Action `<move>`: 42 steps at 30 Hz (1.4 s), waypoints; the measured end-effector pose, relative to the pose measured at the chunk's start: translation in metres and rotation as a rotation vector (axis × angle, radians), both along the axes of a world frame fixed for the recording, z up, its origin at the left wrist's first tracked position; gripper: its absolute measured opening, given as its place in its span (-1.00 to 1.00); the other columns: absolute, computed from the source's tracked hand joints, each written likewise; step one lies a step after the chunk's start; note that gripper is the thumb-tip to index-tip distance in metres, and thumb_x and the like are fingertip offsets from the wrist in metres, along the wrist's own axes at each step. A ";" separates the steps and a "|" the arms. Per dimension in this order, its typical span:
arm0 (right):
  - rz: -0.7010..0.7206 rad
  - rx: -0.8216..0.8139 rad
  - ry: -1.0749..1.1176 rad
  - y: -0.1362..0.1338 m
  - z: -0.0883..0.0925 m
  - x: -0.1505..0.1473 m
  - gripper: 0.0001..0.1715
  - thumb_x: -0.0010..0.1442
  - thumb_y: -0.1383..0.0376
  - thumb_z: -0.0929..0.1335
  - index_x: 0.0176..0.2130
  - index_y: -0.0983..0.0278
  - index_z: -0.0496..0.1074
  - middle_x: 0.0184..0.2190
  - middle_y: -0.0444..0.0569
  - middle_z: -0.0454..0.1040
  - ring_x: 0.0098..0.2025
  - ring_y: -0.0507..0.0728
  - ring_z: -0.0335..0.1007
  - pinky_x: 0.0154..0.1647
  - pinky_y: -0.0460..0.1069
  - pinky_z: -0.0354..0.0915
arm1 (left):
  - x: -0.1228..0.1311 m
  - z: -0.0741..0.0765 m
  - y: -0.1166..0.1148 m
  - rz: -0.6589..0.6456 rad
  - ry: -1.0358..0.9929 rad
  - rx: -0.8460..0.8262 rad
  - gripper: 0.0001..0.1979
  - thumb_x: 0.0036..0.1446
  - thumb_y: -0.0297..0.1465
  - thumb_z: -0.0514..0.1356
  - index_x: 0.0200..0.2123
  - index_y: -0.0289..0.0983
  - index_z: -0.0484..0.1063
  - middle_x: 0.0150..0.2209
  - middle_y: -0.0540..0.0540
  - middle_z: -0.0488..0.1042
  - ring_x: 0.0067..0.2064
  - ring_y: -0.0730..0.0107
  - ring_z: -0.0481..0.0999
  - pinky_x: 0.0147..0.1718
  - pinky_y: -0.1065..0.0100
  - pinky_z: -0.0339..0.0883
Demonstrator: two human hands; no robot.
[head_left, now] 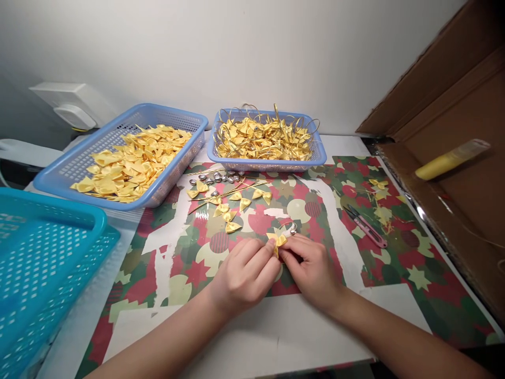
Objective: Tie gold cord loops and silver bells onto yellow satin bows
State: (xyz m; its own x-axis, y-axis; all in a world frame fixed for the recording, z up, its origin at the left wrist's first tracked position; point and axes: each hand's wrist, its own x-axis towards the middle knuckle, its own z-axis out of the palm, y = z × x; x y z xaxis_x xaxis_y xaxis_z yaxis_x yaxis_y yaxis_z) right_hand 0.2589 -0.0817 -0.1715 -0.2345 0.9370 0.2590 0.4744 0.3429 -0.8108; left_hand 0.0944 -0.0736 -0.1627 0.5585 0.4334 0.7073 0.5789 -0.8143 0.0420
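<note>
My left hand [248, 271] and my right hand [311, 266] meet over the patterned paper, both closed on one yellow ribbon bow [279, 240]. The bow is pinched between the fingertips of the two hands. A small silver bell [293, 230] and a loop of thin cord show just above my right fingers; how they join the bow is hidden. Beyond my hands lie several loose yellow bows [231, 216], a cluster of silver bells [218, 177] and some gold cords [221, 196].
A blue basket [150, 204] of yellow bows stands at the left. Another blue basket [268, 164] holds bows with gold cords. A teal basket [51, 210] sits nearer left. Pink-handled thread snips [369, 229] and thread scraps [383, 215] lie right, beside a cardboard box [445, 105].
</note>
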 end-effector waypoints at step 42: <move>0.059 0.354 0.032 0.007 0.004 0.018 -0.73 0.20 0.53 0.29 -0.31 0.24 0.52 -0.37 -0.02 0.55 -0.36 0.05 0.49 -0.39 -0.06 0.46 | 0.003 -0.005 0.003 -0.053 -0.087 0.032 -0.76 0.05 -0.68 0.22 -0.56 -0.31 0.34 -0.44 -0.16 0.54 -0.47 0.38 0.37 -0.55 0.33 0.26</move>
